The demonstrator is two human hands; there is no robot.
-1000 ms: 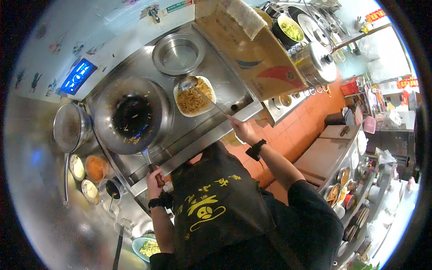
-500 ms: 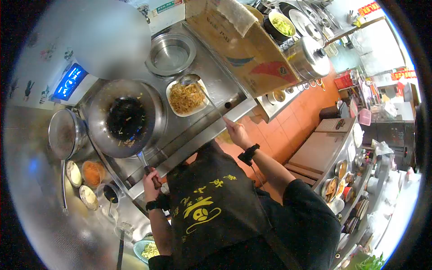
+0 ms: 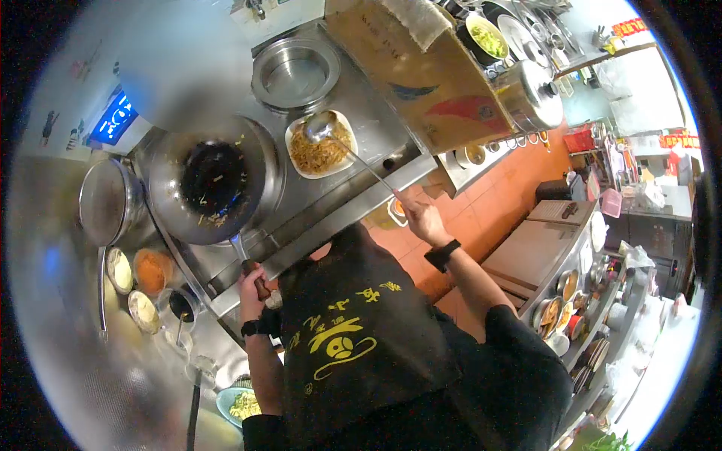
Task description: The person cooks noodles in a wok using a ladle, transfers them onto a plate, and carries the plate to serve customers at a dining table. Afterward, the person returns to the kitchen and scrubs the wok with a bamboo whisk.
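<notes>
My left hand (image 3: pixel 254 284) is wrapped round the handle of a large wok (image 3: pixel 256 173), which sits on the stove with small food scraps round its dark centre. My right hand (image 3: pixel 423 218) grips the end of a long metal ladle (image 3: pixel 322 125). The ladle's bowl rests over the upper part of a square white plate (image 3: pixel 347 169) heaped with brown noodle-like food (image 3: pixel 317 156). Whether the bowl touches the food, I cannot tell.
Behind the plate is a round metal basin (image 3: pixel 296 74). A cardboard sheet (image 3: pixel 421 83) stands along the right. At the left are a strainer (image 3: pixel 105 203) and seasoning containers (image 3: pixel 153 272). A lidded steel pot (image 3: pixel 526 94) stands beyond the cardboard.
The ladle's bowl has turned and shifted slightly inward over the food. My right hand has moved a little right. My left hand still holds the wok handle; the view has shifted slightly.
</notes>
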